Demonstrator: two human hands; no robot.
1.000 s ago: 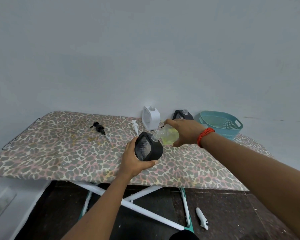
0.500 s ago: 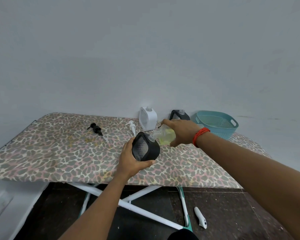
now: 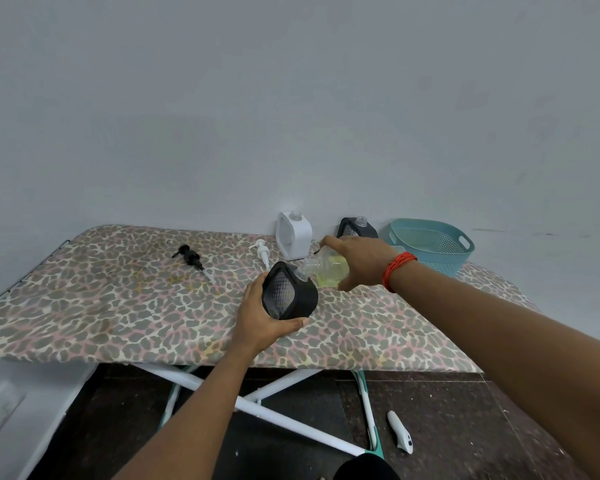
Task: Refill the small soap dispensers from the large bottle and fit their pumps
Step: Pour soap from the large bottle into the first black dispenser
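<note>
Nearest to you, your left hand (image 3: 264, 323) is curled round the bottom and side of the black dispenser (image 3: 290, 294) and holds it tipped over the ironing board (image 3: 118, 306). I cannot tell if it touches the cloth. It looks like hard plastic with a bumpy clear window, so it should not squash, but it will likely get heavier as soap goes in. Hold it low, with your fingers under it. Just past it, your right hand (image 3: 357, 263) is wrapped round the clear bottle (image 3: 328, 270). The bottle lies on its side with its mouth right at the dispenser's small neck. There is yellow soap in it. The bottle looks thin and a bit soft, so a hard squeeze could make the soap gush out. Spilled soap would make both things slippery. Grip the bottle round its fat middle. Farther back, the white pump (image 3: 262, 251) and the black pump (image 3: 189, 256) lie on the cloth. They are light, and easy to lift by the head. By the wall stand the white dispenser (image 3: 293, 235) and a second black dispenser (image 3: 355, 228), both with no pump, beside a teal basket (image 3: 433, 244).
</note>
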